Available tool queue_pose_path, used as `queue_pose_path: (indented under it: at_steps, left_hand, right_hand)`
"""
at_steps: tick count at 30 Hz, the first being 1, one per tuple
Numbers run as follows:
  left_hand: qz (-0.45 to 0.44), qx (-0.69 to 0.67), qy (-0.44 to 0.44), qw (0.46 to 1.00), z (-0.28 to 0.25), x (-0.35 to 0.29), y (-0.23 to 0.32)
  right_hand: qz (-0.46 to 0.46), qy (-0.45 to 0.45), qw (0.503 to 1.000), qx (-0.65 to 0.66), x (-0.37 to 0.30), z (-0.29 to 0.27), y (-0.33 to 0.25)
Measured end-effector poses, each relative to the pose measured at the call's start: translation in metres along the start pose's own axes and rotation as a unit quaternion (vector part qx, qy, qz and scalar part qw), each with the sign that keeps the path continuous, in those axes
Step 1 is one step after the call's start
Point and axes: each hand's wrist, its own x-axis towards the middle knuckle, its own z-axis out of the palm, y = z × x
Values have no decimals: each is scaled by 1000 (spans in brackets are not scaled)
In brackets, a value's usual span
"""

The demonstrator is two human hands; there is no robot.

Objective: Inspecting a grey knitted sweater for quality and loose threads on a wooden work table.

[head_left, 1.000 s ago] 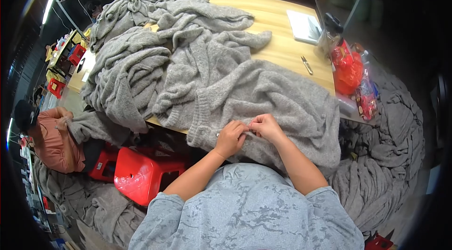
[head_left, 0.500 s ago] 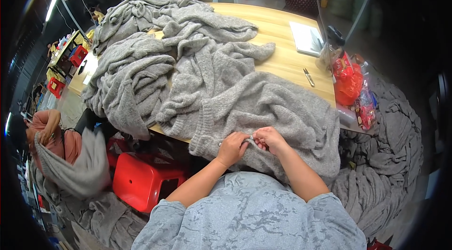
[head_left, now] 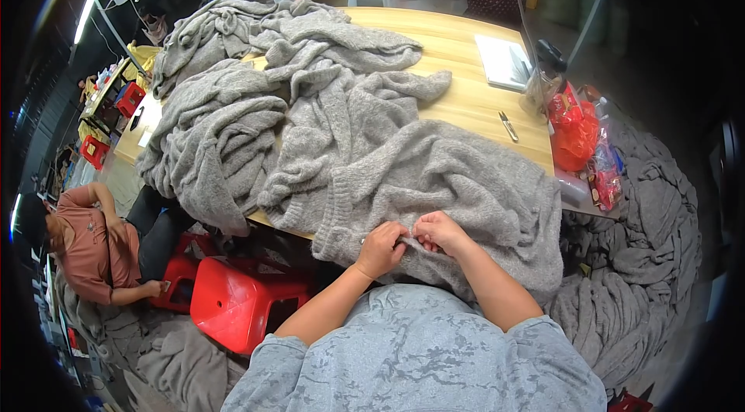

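Note:
A grey knitted sweater [head_left: 466,171] lies over the near edge of the wooden table, its ribbed band toward the left. My left hand [head_left: 381,249] is closed on the knit at the near edge, fingers bunching a fold. Just beside it, my right hand [head_left: 439,233] pinches at the same fold, thumb and fingertips together. Whether the right fingertips also hold something small, I cannot make out. Further off on the table, a pair of thread snips [head_left: 508,126] lies by itself.
More grey knits [head_left: 209,133] are heaped on the table's left, others [head_left: 621,288] on the floor at right. A red stool [head_left: 233,303] stands at left near a seated person [head_left: 93,241]. White papers [head_left: 500,61] and a red plastic bag [head_left: 573,133] lie right. Two people work beyond the table.
My hands stay at the same fold, the right one shifting slightly left. The seated person at left no longer holds up the grey knit and has lowered an arm toward the stool.

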Motion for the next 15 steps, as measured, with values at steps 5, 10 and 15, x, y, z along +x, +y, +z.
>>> queue_pose_path:
  at_steps: [5,10,15]
  left_hand:
    - [-42,-38,-6,998,-4,7,4]
    - [-34,-3,-108,994,-7,13,-8]
    - [-29,-21,-114,993,-13,16,-9]
  right_hand:
    - [-23,-13,996,-85,2,-5,0]
    - [-251,77,889,-376,-18,8,-3]
    - [-340,124,781,-509,-30,15,5]
